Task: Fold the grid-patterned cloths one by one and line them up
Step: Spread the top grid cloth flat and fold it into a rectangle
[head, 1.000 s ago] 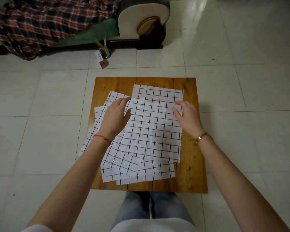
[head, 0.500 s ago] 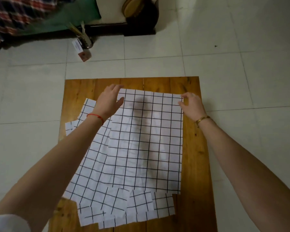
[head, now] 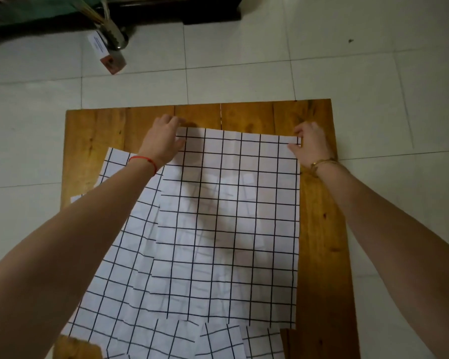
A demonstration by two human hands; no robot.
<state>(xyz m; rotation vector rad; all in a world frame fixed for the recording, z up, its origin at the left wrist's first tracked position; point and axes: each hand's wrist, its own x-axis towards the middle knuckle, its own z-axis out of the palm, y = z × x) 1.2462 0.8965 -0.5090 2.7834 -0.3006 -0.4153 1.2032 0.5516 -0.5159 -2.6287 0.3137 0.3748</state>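
1. the top white cloth with a black grid [head: 228, 216] lies flat on a square wooden board [head: 319, 229], over a skewed pile of like cloths [head: 119, 281].
2. it looks thin, light and limp, likely to sag and slide on the sheets below; the far corners seem the best hold.
3. the left hand [head: 163, 141] curls over the far left corner; the right hand [head: 311, 146] pinches the far right corner.
4. pale floor tiles [head: 373, 60] surround the board.

Cloths [head: 228, 216] white, black grid; table [head: 322, 229] orange-brown wood; floor [head: 244, 73] pale tile.
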